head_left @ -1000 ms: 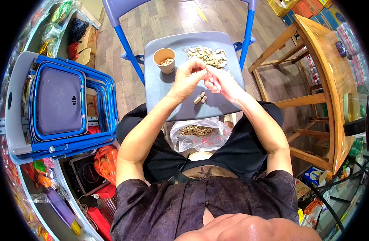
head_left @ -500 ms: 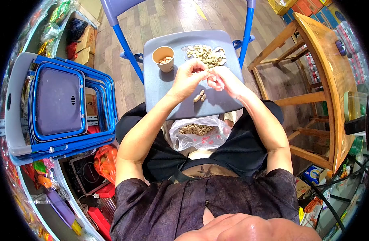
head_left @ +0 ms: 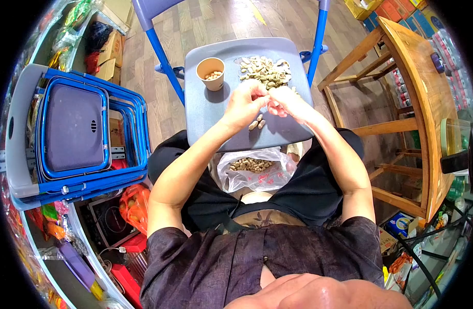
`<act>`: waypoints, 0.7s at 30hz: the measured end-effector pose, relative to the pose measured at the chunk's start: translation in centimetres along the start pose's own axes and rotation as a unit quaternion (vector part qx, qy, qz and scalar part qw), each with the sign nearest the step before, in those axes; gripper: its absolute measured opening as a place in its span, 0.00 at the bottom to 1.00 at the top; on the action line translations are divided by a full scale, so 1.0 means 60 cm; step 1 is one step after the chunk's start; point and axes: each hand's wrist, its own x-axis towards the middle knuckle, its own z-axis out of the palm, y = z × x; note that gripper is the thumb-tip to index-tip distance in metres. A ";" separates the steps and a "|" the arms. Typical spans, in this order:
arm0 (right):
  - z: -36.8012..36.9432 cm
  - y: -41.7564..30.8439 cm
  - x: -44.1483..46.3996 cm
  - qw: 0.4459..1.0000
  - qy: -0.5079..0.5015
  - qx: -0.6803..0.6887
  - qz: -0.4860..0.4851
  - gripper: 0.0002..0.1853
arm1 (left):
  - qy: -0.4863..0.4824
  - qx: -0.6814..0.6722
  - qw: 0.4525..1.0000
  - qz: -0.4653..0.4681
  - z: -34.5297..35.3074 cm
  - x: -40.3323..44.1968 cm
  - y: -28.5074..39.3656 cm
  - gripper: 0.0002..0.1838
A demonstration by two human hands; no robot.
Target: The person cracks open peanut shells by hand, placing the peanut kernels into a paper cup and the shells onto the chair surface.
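My left hand (head_left: 245, 104) and my right hand (head_left: 289, 103) meet above the grey chair seat (head_left: 208, 116). Both are closed, fingertips pinched together on a peanut that the fingers mostly hide. Just beyond them lies a heap of peanut shells (head_left: 267, 71). Left of the heap, a tan paper cup (head_left: 215, 85) stands upright with shelled peanut kernels (head_left: 213, 75) inside. A few whole peanuts (head_left: 256, 122) rest on the seat below my hands. Between my knees, an open clear plastic bag (head_left: 262, 181) holds many unshelled peanuts (head_left: 251, 165).
Folded blue-framed chairs (head_left: 77, 129) lean at the left by shelves of packaged goods. A wooden table (head_left: 422, 103) stands on the right. An orange bag (head_left: 135, 206) sits at lower left. Cartons (head_left: 393, 11) are stacked at the far right.
My hands have drawn slightly nearer to me and turned a little, staying pinched together. The cup, shells and loose peanuts stay in place; the view has shifted slightly.
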 end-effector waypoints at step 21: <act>0.002 0.017 0.025 0.989 0.033 0.137 0.034 0.16 | -0.038 -0.393 0.896 -0.205 -0.037 0.020 0.000 0.12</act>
